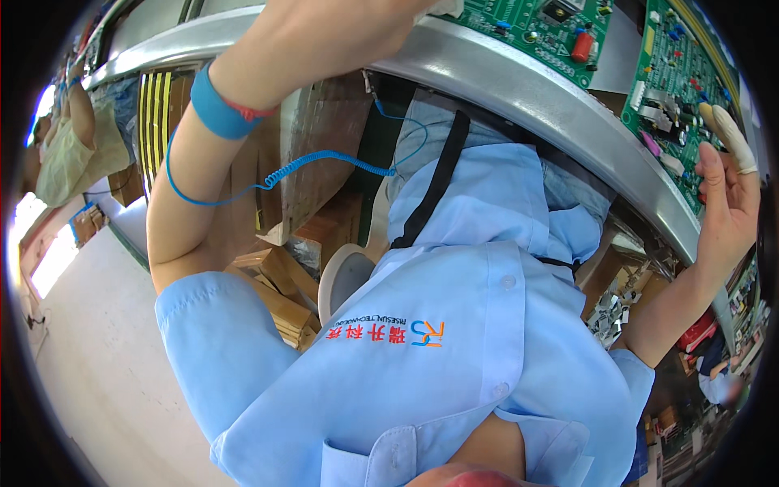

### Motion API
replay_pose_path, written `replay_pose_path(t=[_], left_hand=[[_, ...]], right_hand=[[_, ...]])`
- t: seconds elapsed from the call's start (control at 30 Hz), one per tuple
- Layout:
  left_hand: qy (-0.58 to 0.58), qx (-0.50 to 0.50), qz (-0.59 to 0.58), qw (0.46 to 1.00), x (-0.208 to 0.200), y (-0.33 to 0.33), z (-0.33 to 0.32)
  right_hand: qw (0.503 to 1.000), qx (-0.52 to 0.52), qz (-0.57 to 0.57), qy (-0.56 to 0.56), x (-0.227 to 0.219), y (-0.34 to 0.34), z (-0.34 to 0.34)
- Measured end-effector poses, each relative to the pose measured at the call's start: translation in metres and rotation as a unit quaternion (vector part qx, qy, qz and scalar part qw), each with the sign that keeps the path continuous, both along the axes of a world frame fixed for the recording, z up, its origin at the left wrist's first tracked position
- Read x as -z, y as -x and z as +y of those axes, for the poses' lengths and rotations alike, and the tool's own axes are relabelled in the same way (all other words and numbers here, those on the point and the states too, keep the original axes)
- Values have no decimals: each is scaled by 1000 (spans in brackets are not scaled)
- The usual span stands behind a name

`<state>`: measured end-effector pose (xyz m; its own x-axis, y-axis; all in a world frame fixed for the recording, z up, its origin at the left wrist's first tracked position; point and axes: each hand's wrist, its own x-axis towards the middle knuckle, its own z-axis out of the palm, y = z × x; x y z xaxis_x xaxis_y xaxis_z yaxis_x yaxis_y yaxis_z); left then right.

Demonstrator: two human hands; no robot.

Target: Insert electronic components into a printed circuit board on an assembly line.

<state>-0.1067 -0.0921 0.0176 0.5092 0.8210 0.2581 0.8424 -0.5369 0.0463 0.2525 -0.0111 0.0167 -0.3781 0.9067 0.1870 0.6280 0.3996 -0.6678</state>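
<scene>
A: Right hand (725, 191) — open, fingers apart, white cot on the index fingertip, touching the edge of the green circuit board (677, 89) on the metal bench rim (519, 81).
B: Left hand (406, 16)?
A: Reaches toward a second green board (552, 32) at top; fingers cut off, cannot tell. Blue wrist strap (219, 109), coiled blue cord (324, 162).
B: Packages?
A: Brown cardboard boxes (324, 138) under the bench, left; no labels legible
</scene>
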Motion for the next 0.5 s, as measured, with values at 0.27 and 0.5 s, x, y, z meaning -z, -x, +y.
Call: replay_pose_path(t=[0.27,0.5], left_hand=[[-68,-21,181,981,12,-2,-7],[-33,-89,80,992,18,-5,-3]], right_hand=[[946,298,26,-125,-10,-153,-39],[845,485,-213,75,99,-337,-146]])
